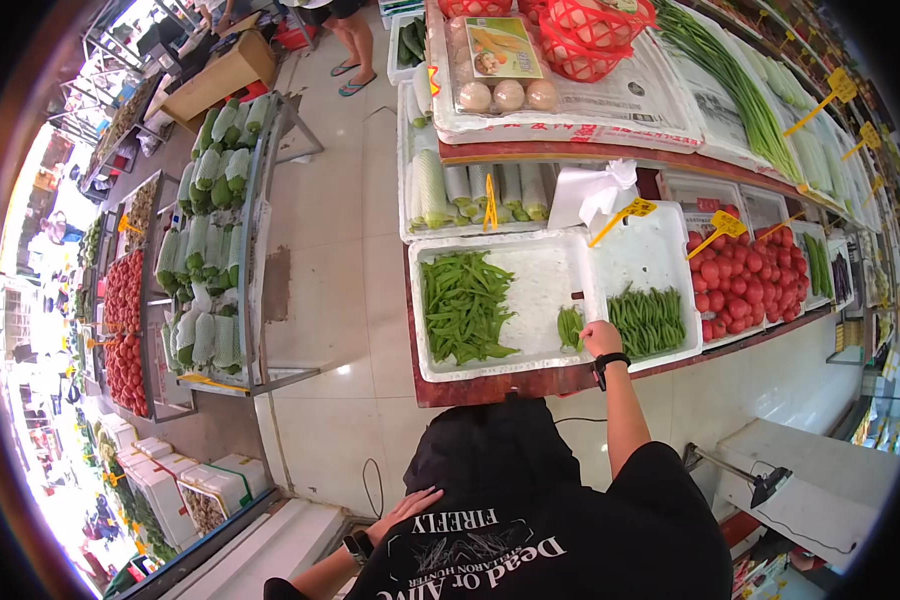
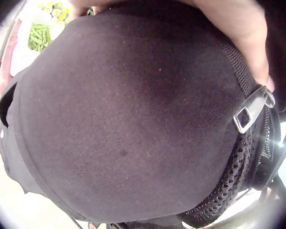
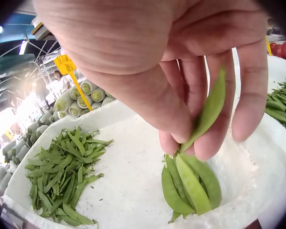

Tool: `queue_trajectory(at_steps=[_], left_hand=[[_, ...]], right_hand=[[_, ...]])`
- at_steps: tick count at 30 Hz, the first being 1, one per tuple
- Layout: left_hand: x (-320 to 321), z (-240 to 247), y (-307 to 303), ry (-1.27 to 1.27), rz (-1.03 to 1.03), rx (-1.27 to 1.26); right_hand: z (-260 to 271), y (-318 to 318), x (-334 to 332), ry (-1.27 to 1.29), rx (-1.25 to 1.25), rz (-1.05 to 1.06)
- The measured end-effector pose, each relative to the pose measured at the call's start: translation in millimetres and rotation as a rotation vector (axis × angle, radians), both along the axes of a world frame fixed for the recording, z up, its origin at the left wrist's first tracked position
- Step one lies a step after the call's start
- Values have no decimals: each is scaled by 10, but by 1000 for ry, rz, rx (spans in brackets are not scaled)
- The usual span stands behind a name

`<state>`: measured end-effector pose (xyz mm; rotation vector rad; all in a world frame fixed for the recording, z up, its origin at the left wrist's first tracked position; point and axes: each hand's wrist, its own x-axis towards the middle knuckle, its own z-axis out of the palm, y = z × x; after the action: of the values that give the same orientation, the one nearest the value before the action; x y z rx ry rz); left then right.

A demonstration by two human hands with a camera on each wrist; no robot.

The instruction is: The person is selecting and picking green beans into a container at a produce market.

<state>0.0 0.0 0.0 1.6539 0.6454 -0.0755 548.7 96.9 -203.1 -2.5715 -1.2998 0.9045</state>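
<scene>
In the right wrist view, my right hand pinches a snow pea pod between thumb and fingers. Right below the fingertips lies a small bunch of snow pea pods, stem ends gathered together, at one corner of a white foam box. A larger loose heap of snow peas fills the left side of that same box in the head view. My left hand rests with extended fingers on a black bag in front of my body; its dark cloth fills most of the left wrist view.
Green beans lie in the adjoining foam box, with tomatoes further right. Netted gourds sit behind, under a shelf bearing packed eggs. Yellow price tags stick up among the boxes. Another rack of netted vegetables stands left across the aisle.
</scene>
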Motion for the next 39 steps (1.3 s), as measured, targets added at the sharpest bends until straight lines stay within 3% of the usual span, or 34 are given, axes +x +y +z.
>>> queue_trajectory(at_steps=[6, 9, 10, 17, 22, 25, 28, 31, 33, 35, 39], left_hand=[[-4, 65, 53, -11, -35, 70], [18, 64, 40, -5, -38, 57], [26, 68, 27, 1, -28, 38], [59, 76, 8, -8, 3, -12], [32, -21, -5, -91, -52, 76], [71, 61, 10, -62, -6, 27], [60, 49, 1, -74, 5, 23], [72, 96, -8, -105, -7, 44], [68, 111, -27, -122, -8, 55], [53, 81, -64, -140, -2, 64], [20, 131, -161, -130, 61, -5]], right_hand=[[-379, 80, -107, -135, 150, 190], [-439, 147, -73, -210, 5, 185], [-423, 129, -50, -196, 40, 99], [-389, -9, 24, -174, 261, 6], [-600, -109, -63, -182, 279, 150], [-596, -2, -95, -175, -195, 178], [-512, 138, -263, -181, -232, 176], [-571, 399, -525, -97, -87, 298], [-580, 587, -806, 94, 142, 295], [-642, 846, -1107, 434, 165, 177], [-688, 1202, -1657, 508, 110, 219]])
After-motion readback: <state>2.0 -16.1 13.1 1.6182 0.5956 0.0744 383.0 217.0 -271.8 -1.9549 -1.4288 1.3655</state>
